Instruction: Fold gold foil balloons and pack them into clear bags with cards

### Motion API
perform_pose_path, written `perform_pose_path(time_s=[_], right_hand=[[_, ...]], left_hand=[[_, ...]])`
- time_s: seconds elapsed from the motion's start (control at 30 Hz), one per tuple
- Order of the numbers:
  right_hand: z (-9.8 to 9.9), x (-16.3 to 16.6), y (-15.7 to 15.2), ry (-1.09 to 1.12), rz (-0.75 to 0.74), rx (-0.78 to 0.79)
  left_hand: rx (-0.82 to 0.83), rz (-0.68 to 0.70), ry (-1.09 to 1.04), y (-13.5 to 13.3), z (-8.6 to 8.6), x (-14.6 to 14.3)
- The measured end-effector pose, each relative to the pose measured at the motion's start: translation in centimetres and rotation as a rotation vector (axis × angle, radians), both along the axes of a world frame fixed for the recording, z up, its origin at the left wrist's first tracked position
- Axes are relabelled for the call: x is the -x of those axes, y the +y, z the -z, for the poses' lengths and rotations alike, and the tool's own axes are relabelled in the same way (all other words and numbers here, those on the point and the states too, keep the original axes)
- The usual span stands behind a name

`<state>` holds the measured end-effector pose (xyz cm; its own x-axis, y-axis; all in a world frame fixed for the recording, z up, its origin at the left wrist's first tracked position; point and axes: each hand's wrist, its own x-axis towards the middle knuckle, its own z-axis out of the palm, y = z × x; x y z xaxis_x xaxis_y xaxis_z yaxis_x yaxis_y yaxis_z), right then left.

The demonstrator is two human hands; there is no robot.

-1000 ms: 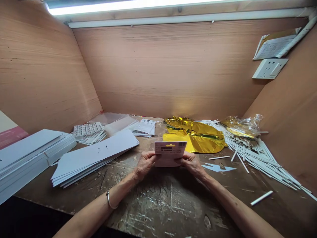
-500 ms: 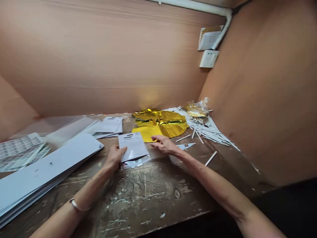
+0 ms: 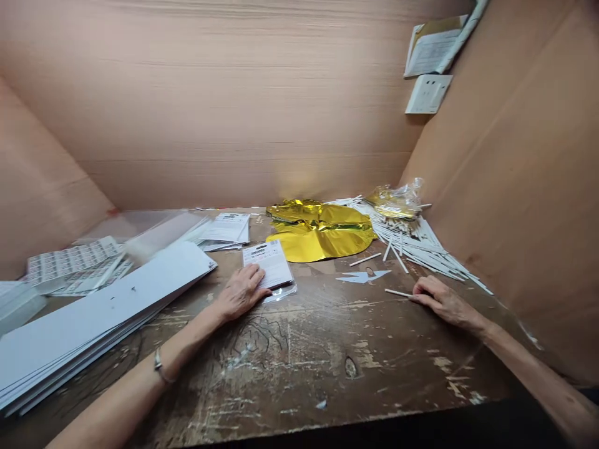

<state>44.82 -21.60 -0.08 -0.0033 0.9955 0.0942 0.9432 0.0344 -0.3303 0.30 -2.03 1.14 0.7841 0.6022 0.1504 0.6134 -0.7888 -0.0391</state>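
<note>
A clear plastic packet with a printed white card (image 3: 275,265) lies on the table. My left hand (image 3: 239,293) rests on its lower left part, fingers laid over the card and thumb stretched along the bottom edge. Farther right, my right hand (image 3: 444,303) pinches the end of a thin white stick (image 3: 397,292) close to the tabletop; the rest of the stick points left. Just behind the packet lie flat gold foil balloons (image 3: 322,234). Between the hands is a white paper piece with pointed ends (image 3: 364,276).
Loose white sticks (image 3: 435,255) are heaped at the right back, under a clear bag with gold foil (image 3: 395,201). Long white card sheets (image 3: 103,312) are stacked at left. Behind them are printed sheets (image 3: 75,265) and more carded packets (image 3: 228,227). A socket (image 3: 428,93) is on the wall.
My right hand has moved right from beside the packet and taken hold of the single white stick. My left hand has gone from gripping the packet's edge to lying on it. The view has shifted.
</note>
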Motion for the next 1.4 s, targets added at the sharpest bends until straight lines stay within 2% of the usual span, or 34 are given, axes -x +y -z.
perform_pose_path(time_s=[0.13, 0.2, 0.27, 0.37, 0.47, 0.57, 0.7, 0.9, 1.03, 1.17, 1.3, 1.4], right_hand=[[1.1, 3.5, 3.2, -0.222, -0.061, -0.199], [0.9, 5.6, 4.9, -0.238, -0.091, -0.247], [0.1, 8.1, 6.5, -0.138, -0.121, -0.27], [-2.0, 12.7, 8.0, 0.124, -0.177, -0.281], [-4.4, 16.9, 8.8, 0.37, -0.201, -0.263], [-6.2, 19.5, 9.4, 0.526, -0.177, -0.251], [-7.4, 20.7, 10.4, 0.543, -0.158, -0.247], [-8.2, 21.8, 11.6, 0.452, -0.118, -0.286], [-7.4, 22.9, 12.3, 0.229, -0.043, -0.333], [-5.7, 24.1, 13.3, 0.064, 0.115, -0.371], [-4.4, 24.7, 15.0, 0.183, 0.204, -0.326], [-4.0, 24.6, 16.1, 0.353, 0.235, -0.216]], left_hand=[[-0.067, 0.003, 0.122, -0.3, -0.2, -0.5], [-0.08, -0.014, 0.185, -0.6, -0.4, -0.9], [-0.076, -0.04, 0.24, -0.8, -0.7, -1.4], [-0.034, -0.058, 0.302, -1.0, -1.7, -2.3], [0.074, -0.063, 0.341, -0.7, -3.5, -3.3], [0.147, -0.079, 0.343, 0.1, -5.4, -4.2], [0.171, -0.088, 0.282, 0.9, -6.9, -4.8], [0.152, -0.084, 0.262, 0.6, -7.3, -5.0], [0.113, -0.058, 0.26, -0.3, -7.2, -5.3], [0.104, -0.006, 0.23, -1.6, -6.6, -5.6], [0.104, 0.064, 0.23, -3.1, -5.7, -6.1], [0.108, 0.038, 0.252, -3.7, -5.2, -6.3]])
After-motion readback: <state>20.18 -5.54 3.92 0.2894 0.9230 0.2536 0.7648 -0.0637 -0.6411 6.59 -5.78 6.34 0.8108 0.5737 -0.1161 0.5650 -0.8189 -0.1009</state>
